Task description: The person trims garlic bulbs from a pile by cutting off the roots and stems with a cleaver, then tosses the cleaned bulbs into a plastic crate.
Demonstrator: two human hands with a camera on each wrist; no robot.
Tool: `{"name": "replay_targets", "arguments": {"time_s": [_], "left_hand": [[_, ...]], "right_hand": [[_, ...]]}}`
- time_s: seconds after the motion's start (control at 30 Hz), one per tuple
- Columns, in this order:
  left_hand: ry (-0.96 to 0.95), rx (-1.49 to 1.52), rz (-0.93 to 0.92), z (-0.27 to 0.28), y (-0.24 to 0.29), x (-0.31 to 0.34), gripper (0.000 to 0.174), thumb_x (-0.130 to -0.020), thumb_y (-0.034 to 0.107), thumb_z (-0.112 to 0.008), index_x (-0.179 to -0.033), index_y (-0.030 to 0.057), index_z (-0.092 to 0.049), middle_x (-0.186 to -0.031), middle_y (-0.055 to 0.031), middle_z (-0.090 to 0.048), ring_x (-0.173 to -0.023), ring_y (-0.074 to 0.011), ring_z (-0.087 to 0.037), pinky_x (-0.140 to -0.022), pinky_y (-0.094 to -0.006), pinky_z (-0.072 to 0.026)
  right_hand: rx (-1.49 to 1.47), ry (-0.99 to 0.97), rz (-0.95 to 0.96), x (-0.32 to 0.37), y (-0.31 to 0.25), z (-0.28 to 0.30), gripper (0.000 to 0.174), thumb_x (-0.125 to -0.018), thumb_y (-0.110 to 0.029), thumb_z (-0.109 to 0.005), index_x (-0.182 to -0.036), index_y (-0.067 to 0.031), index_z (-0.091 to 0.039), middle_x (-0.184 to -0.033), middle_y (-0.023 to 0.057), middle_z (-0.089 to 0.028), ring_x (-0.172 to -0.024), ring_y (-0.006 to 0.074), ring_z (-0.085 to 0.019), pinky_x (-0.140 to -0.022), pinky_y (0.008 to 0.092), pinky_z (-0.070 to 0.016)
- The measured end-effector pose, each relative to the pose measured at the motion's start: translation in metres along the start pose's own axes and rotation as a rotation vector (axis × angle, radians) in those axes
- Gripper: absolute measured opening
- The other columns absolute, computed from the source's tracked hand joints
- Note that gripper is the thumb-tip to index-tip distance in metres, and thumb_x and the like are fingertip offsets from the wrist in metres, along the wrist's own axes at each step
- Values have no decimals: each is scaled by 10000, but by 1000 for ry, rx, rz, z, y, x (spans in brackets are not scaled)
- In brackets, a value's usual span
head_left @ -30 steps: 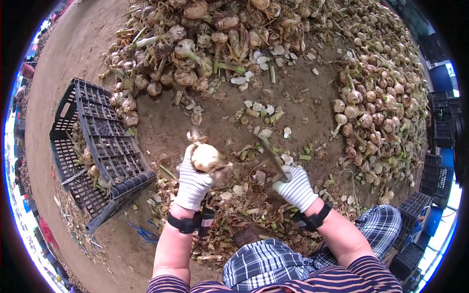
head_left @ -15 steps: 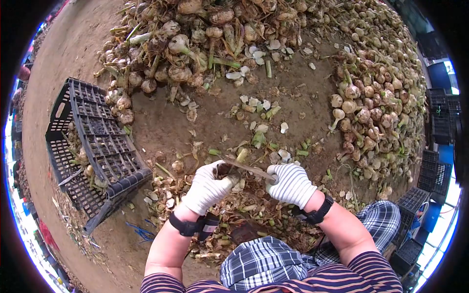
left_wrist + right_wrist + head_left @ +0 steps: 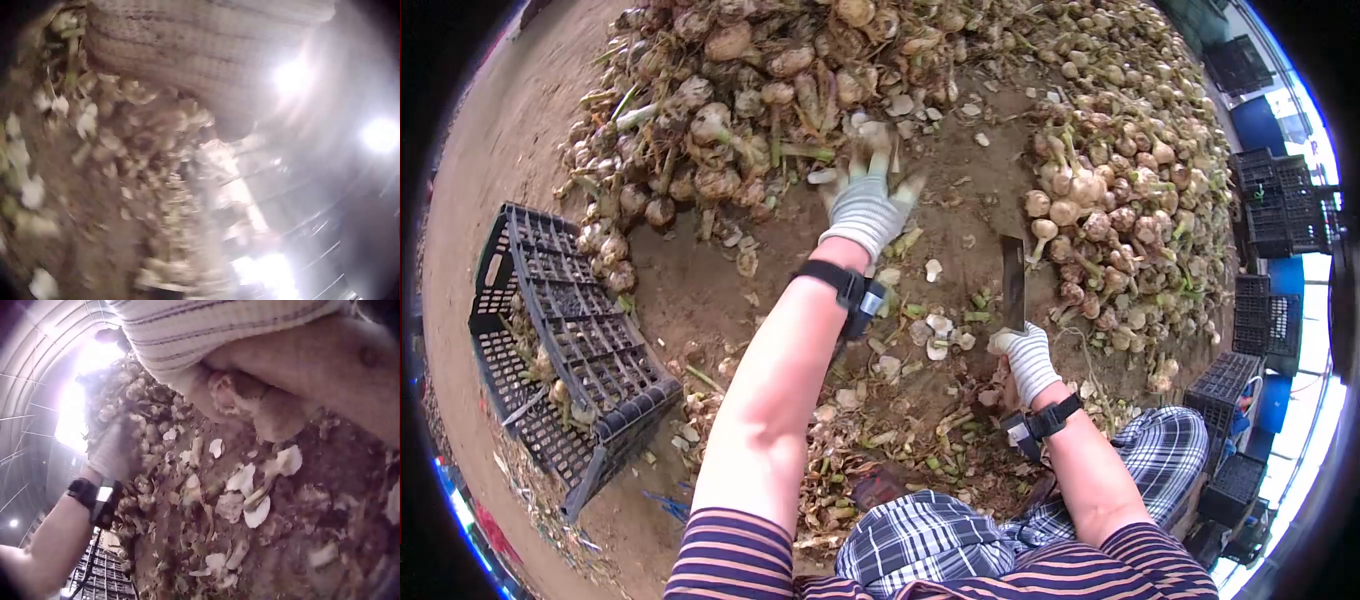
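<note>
My left hand [image 3: 868, 210], in a striped white glove, reaches far forward with its fingers spread. A blurred pale garlic bulb [image 3: 870, 132] shows just past the fingertips, in front of the big heap of untrimmed garlic [image 3: 730, 130]. In the right wrist view the left hand [image 3: 115, 450] is also blurred against the bulbs. My right hand [image 3: 1027, 365], gloved the same way, grips a knife [image 3: 1014, 280] whose broad dark blade points forward over the soil. Striped glove cloth [image 3: 187, 50] fills the top of the left wrist view, which hides the fingers.
A black plastic crate [image 3: 580, 330] lies tipped at the left with some garlic in it. At the right spreads a pile of trimmed bulbs [image 3: 1120, 190]. Cut stalks and peelings [image 3: 900, 440] litter the ground before my knees. Stacked black crates [image 3: 1280, 205] line the far right.
My left hand held a bulb, brought it to the knife, then moved forward to the heap, fingers now spread. The right hand has drawn right, its blade swung to point forward.
</note>
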State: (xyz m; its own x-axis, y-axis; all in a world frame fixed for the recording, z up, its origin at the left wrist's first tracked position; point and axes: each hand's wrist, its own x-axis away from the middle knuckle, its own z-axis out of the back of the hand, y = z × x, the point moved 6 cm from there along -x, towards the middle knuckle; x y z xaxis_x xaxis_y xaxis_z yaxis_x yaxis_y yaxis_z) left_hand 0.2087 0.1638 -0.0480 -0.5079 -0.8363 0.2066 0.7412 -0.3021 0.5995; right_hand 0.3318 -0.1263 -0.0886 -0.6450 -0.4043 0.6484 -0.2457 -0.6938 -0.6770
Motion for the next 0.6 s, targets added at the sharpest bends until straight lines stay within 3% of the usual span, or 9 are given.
{"name": "replay_targets", "arguments": {"time_s": [0.07,0.1,0.17,0.27,0.37,0.47,0.5,0.57,0.6], "left_hand": [[-462,-100,120,-58,-38,14,723,-858,622,-395,-1443,222,-254,-1512,-178,-161,-1387,-378,-174,-1117,-536,-126],[-396,-422,-57,-60,-29,40,708,-858,620,-390,-1426,209,-291,-1516,-168,-151,-1396,-367,-144,-1112,-566,-94],[-512,-498,-282,-72,-44,102,652,-840,503,-524,-1401,228,-335,-1495,-174,-207,-1394,-354,-158,-1101,-584,-104],[-470,-378,-341,-51,-100,214,588,-818,436,-584,-1345,230,-423,-1434,-182,-325,-1345,-354,-273,-1082,-561,-194],[-379,-345,-91,-9,-157,310,613,-781,449,-614,-1308,171,-467,-1370,-213,-389,-1282,-395,-339,-1039,-541,-284],[-618,-424,2,24,-176,358,580,-752,437,-652,-1211,104,-526,-1368,-262,-370,-1278,-452,-318,-1024,-540,-306],[-753,-493,61,32,-177,364,574,-744,439,-662,-1195,107,-539,-1378,-253,-374,-1291,-413,-332,-1035,-477,-326],[-883,-217,203,53,-165,331,632,-755,442,-661,-1275,122,-498,-1379,-234,-391,-1299,-359,-353,-1060,-403,-312],[-593,-108,258,67,-164,307,655,-772,430,-650,-1313,113,-463,-1382,-226,-395,-1302,-340,-356,-1067,-386,-305]], "right_hand": [[114,8,-15,-7,3,12,131,-644,-37,-690,-752,-62,-620,-621,-15,-556,-555,90,-474,-529,270,-414],[111,14,-20,-9,4,16,131,-644,-37,-690,-752,-62,-620,-621,-15,-556,-555,90,-474,-529,270,-414],[115,-10,-52,-13,7,21,118,-656,-57,-682,-755,-62,-618,-618,-9,-560,-544,100,-470,-519,278,-410],[212,52,-9,-37,26,36,120,-679,-92,-661,-776,-38,-617,-627,10,-568,-567,126,-484,-560,290,-429],[348,172,-22,-51,36,44,145,-704,-107,-625,-825,-28,-622,-680,23,-587,-613,128,-489,-614,294,-444],[102,56,24,-55,44,33,154,-725,-83,-613,-866,-24,-622,-713,2,-585,-622,115,-470,-599,292,-433],[112,15,49,-60,44,25,161,-730,-77,-612,-882,-22,-621,-719,-5,-581,-619,111,-464,-588,293,-428],[75,48,79,-80,55,14,137,-709,-65,-639,-839,-33,-607,-677,11,-572,-580,119,-472,-545,303,-417],[66,22,87,-79,47,0,137,-709,-65,-639,-839,-33,-607,-677,11,-572,-580,119,-472,-545,303,-417]]}}
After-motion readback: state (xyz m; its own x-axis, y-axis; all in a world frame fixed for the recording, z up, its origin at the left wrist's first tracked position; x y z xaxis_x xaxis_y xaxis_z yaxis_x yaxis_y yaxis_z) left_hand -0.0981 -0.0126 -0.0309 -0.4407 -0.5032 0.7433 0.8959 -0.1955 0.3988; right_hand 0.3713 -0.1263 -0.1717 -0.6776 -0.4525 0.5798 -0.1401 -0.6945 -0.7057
